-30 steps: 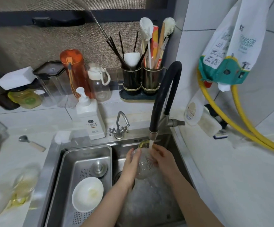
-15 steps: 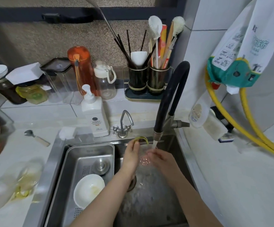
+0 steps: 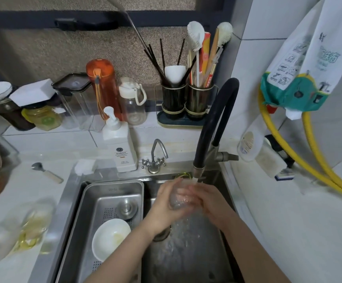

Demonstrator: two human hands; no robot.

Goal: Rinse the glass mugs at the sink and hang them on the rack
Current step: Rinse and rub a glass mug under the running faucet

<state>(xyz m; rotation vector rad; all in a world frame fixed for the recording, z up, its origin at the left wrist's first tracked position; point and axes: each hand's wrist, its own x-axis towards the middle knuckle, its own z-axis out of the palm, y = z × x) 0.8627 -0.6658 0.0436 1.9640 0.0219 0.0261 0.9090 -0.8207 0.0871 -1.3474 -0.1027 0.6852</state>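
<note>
Glass mug [image 3: 179,196] is held under the stream from the black hose tap [image 3: 215,127], over the right basin of the sink [image 3: 72,203], so the rinse is judged to be under way. No rack is seen, and nothing is shown hung yet; that step is judged to remain. More glassware, blurred, is seen lying on the desk [image 3: 12,193] at the far left and may be waiting its turn, though what it is cannot be told.

From the left: jars and a clear box with a dark lid [image 3: 72,82] are ranged along the back ledge, then an orange bottle [image 3: 101,86] and a small clear bottle with a white cap [image 3: 132,101]. A white pump bottle [image 3: 121,146] is stood at the sink's edge. In the left basin a steel tray [image 3: 113,193] is set, and in it a plug and a white bowl [image 3: 109,238] with a yellowish smear are held. Two dark utensil cups [image 3: 186,101] on the ledge are filled with chopsticks and brushes.

The left hand [image 3: 164,205] is wrapped round the mug's left side in a closed grip; the right hand [image 3: 209,201] is pressed on its right side, fingers curled over the glass. Water is seen running down into the drain below.
</note>
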